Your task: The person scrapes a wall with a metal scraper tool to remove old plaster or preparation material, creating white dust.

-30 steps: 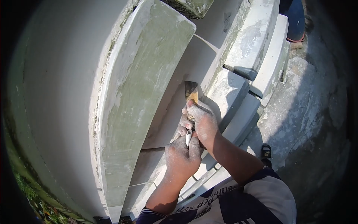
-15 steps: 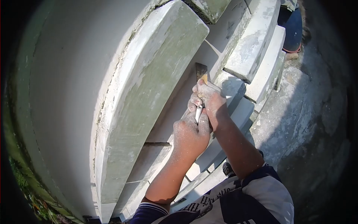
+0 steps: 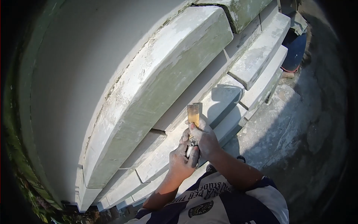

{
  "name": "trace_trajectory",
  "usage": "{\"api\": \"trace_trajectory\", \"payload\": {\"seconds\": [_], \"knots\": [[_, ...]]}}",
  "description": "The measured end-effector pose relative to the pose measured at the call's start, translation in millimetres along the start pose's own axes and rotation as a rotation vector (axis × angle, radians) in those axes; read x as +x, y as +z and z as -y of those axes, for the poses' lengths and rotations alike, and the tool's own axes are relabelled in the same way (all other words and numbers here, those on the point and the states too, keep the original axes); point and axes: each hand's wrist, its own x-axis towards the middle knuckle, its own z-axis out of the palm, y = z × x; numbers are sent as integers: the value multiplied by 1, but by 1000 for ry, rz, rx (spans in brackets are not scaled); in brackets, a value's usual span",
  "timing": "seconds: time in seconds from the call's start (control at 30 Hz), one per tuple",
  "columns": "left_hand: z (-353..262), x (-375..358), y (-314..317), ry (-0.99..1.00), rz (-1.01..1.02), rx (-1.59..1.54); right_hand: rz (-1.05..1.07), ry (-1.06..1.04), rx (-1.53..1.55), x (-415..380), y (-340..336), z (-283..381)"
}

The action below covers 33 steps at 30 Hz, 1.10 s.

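My right hand (image 3: 207, 140) is closed around a putty knife (image 3: 193, 113), its flat metal blade pointing up and away from me. The thumb presses near the base of the blade. Just below and to the left, my left hand (image 3: 182, 159) is closed on a small pale tube-like piece (image 3: 190, 150), whose kind I cannot make out. Both hands are dusty and close together at the tool's lower end, where fingers hide the handle. Behind them lie stepped pale concrete ledges (image 3: 223, 98); the blade appears apart from them, with its shadow beside it.
A thick curved concrete slab (image 3: 156, 86) runs diagonally to the left, against a smooth plastered wall (image 3: 71, 86). At upper right stands a dark blue container (image 3: 294, 50) on rough concrete ground (image 3: 268, 130). Plants (image 3: 31, 190) show at lower left.
The putty knife and both hands have come down and nearer to my body. Its blade has turned to show its flat face in the light. The camera view has shifted.
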Motion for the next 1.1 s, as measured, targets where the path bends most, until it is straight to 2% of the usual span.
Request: {"api": "trace_trajectory", "payload": {"seconds": [0.17,0.23,0.33,0.37,0.4,0.47,0.53,0.6,0.73,0.8,0.9,1.0,1.1], "knots": [[15,-19,-13,-45,27,-80,24,-8,-30,-5,-1,-26],[25,-25,-19,-55,57,-148,4,-4,-75,-7,4,-34],[27,-27,-25,24,-4,-125,-68,-14,-144,-9,16,-43],[25,-28,-30,-56,31,-150,-78,-27,-147,-8,17,-48],[30,-29,-32,-29,58,-125,-87,-41,-150,-8,17,-52],[49,-32,-34,23,116,-70,-63,-92,-66,-8,19,-61],[71,-33,-27,157,53,-48,-52,-119,-22,-6,21,-67],[82,-38,-27,167,37,-65,-58,-108,-14,-5,22,-76],[71,-37,-49,36,101,-121,-68,-120,139,2,25,-94],[70,-31,-58,69,111,-108,-76,-56,176,1,35,-92],[76,-19,-63,216,75,-33,-145,-75,217,7,43,-97],[73,-13,-64,292,65,9,23,-98,155,21,25,-98],[74,-12,-59,227,85,133,-150,-121,-84,25,32,-91]]}}
